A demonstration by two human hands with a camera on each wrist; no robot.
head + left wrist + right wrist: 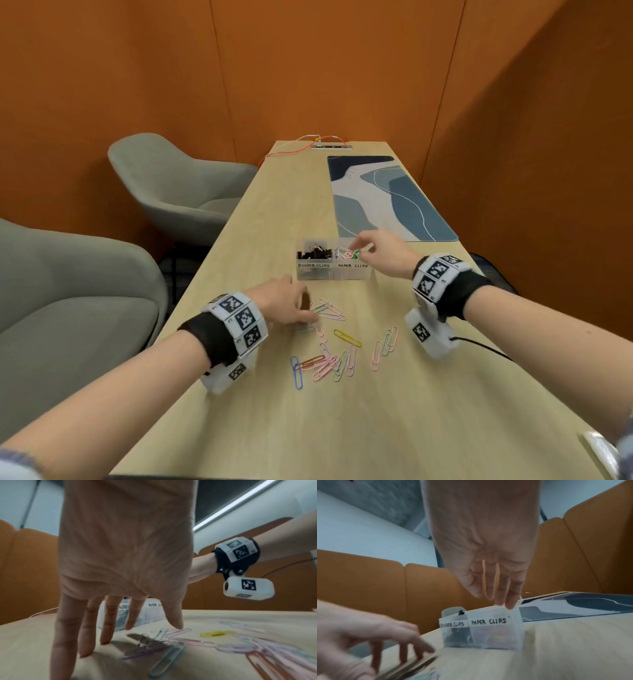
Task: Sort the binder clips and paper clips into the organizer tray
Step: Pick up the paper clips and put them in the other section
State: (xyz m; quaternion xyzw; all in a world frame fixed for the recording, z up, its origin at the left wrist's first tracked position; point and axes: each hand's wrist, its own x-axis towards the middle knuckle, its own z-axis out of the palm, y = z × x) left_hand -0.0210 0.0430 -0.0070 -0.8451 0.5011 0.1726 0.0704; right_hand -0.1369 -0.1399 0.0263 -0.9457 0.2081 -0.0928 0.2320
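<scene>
Head view, right hand [383,251] fingers spread over tray [334,270]; left hand's [286,303] grip unclear

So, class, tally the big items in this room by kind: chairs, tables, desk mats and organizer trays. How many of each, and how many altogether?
chairs: 2
table: 1
desk mat: 1
organizer tray: 1
Total: 5

head high, wrists low; shared tray [334,270]
</scene>
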